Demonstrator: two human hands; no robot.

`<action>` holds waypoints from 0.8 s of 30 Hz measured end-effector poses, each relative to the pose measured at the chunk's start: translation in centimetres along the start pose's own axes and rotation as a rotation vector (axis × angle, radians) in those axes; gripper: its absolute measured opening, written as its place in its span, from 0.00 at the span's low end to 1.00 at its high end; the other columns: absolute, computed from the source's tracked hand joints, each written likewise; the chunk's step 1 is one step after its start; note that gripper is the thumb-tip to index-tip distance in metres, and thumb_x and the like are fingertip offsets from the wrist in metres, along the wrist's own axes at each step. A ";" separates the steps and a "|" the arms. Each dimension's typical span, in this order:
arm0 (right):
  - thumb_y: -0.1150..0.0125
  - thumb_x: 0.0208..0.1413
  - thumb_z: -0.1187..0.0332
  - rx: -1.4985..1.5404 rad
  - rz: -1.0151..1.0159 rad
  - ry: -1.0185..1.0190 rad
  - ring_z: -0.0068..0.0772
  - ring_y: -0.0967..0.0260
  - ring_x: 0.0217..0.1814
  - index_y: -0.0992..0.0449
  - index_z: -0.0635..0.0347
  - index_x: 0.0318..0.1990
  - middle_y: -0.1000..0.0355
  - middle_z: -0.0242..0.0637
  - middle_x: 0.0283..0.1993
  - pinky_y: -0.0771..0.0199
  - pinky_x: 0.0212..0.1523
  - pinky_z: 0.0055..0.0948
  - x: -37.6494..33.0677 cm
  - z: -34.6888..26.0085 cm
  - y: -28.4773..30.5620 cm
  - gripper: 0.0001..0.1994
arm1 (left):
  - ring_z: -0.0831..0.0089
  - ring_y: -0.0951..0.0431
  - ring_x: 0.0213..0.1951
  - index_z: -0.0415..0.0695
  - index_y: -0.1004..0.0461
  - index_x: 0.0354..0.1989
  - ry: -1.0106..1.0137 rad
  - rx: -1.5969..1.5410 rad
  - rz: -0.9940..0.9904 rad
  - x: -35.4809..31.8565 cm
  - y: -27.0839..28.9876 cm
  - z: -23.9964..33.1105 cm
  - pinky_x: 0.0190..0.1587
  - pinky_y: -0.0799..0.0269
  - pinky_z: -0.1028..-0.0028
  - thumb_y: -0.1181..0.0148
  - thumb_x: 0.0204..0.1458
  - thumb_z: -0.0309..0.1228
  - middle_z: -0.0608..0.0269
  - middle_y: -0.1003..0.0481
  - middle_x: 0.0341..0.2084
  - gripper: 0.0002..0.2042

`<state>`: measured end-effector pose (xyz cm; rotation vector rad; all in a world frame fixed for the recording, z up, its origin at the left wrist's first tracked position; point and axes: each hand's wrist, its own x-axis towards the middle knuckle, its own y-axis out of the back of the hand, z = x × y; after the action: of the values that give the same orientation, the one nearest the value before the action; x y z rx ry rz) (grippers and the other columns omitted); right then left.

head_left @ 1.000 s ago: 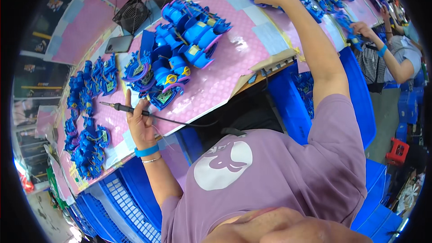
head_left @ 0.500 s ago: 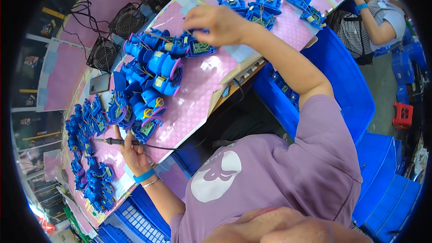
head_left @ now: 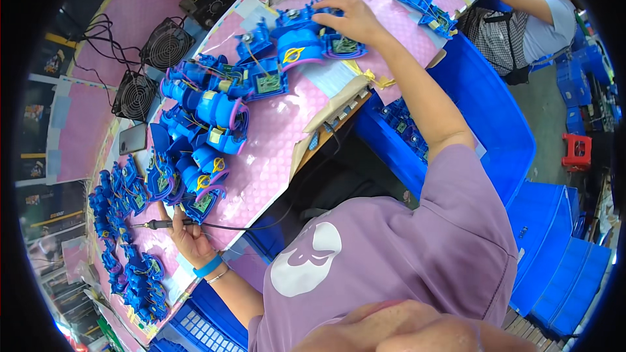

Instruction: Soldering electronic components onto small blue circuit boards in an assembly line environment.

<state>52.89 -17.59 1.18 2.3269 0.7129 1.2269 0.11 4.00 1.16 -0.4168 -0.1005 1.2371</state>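
My left hand (head_left: 190, 240) is closed round a soldering iron (head_left: 160, 224) with a black handle and cable, its tip pointing left. Just above that hand lies a blue plastic housing with a green circuit board (head_left: 202, 206). My right hand (head_left: 355, 19) reaches to the far part of the bench, thumb and fingers bent onto the edge of a blue housing (head_left: 297, 19). Below it sits a curved blue part with a yellow emblem and purple rim (head_left: 301, 47). A housing with a board and thin wires (head_left: 343, 47) lies beneath my right wrist.
More blue housings (head_left: 218, 107) are heaped mid-bench, with others (head_left: 140, 280) at the left. Two black fans (head_left: 166, 44), a phone (head_left: 133, 138) and a dark device (head_left: 212, 1) stand behind. A large blue bin (head_left: 502, 150) is at the right; a co-worker (head_left: 515, 19) sits beyond it.
My right hand has moved right and is now on a blue housing. A group of housings has come left, closer to the heap. My left hand still holds the soldering iron.
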 end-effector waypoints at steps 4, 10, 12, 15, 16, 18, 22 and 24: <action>0.29 0.52 0.53 0.092 -0.104 -0.061 0.44 0.22 0.53 0.14 0.53 0.47 0.19 0.44 0.51 0.23 0.55 0.36 1.3 -0.7 -1.6 0.19 | 0.90 0.52 0.14 0.50 0.42 0.75 -0.020 -0.029 -0.019 -0.1 0.0 -0.2 0.15 0.59 0.82 0.44 0.64 0.21 0.78 0.38 0.18 0.30; 0.29 0.55 0.56 0.223 -0.215 0.006 0.40 0.28 0.64 0.20 0.49 0.58 0.25 0.41 0.63 0.30 0.64 0.34 3.2 -2.4 -4.0 0.23 | 0.91 0.53 0.14 0.49 0.43 0.75 -0.022 -0.031 0.038 -0.6 -1.0 0.1 0.15 0.60 0.81 0.45 0.65 0.21 0.79 0.41 0.17 0.30; 0.29 0.54 0.53 0.272 -0.177 0.111 0.44 0.28 0.63 0.21 0.50 0.60 0.27 0.44 0.64 0.29 0.63 0.36 3.8 -3.1 -5.6 0.26 | 0.91 0.53 0.14 0.49 0.42 0.75 -0.021 -0.041 0.054 -0.6 -0.6 0.1 0.15 0.61 0.81 0.45 0.65 0.21 0.79 0.41 0.17 0.30; 0.30 0.54 0.51 0.312 -0.169 0.188 0.48 0.28 0.62 0.21 0.52 0.60 0.27 0.47 0.62 0.28 0.63 0.37 4.3 -4.3 -6.5 0.27 | 0.91 0.53 0.14 0.50 0.42 0.75 -0.049 -0.061 0.033 -0.3 -0.4 -0.2 0.14 0.60 0.82 0.44 0.65 0.21 0.78 0.40 0.18 0.30; 0.30 0.54 0.51 0.256 -0.143 0.231 0.49 0.28 0.62 0.21 0.52 0.59 0.27 0.47 0.62 0.29 0.64 0.38 4.4 -4.3 -6.3 0.27 | 0.91 0.53 0.14 0.50 0.42 0.75 -0.050 -0.056 0.029 -0.3 -0.4 -0.4 0.14 0.60 0.82 0.44 0.65 0.21 0.78 0.40 0.18 0.30; 0.32 0.54 0.51 0.202 -0.109 0.246 0.53 0.30 0.64 0.20 0.53 0.57 0.27 0.48 0.62 0.32 0.66 0.43 4.3 -5.0 -5.5 0.26 | 0.91 0.52 0.14 0.51 0.41 0.74 -0.039 -0.039 0.061 -0.4 -0.3 -0.4 0.14 0.59 0.82 0.43 0.64 0.22 0.78 0.37 0.18 0.30; 0.32 0.53 0.64 -0.179 -0.110 0.220 0.51 0.33 0.66 0.22 0.53 0.58 0.28 0.46 0.62 0.33 0.67 0.43 0.2 -3.6 4.0 0.23 | 0.92 0.51 0.14 0.52 0.41 0.74 -0.051 0.010 0.052 -0.8 -0.4 -0.4 0.14 0.59 0.82 0.42 0.63 0.22 0.78 0.34 0.20 0.31; 0.35 0.50 0.71 -0.445 -0.051 0.133 0.49 0.33 0.66 0.22 0.53 0.57 0.28 0.44 0.61 0.31 0.65 0.44 -2.8 -2.2 9.9 0.23 | 0.92 0.51 0.14 0.51 0.41 0.74 -0.054 -0.002 0.022 -0.1 -0.1 -0.4 0.14 0.59 0.82 0.42 0.63 0.22 0.78 0.34 0.20 0.31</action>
<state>52.16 -26.79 6.27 1.8688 0.4772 1.3658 0.24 3.77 0.85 -0.3873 -0.1441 1.2703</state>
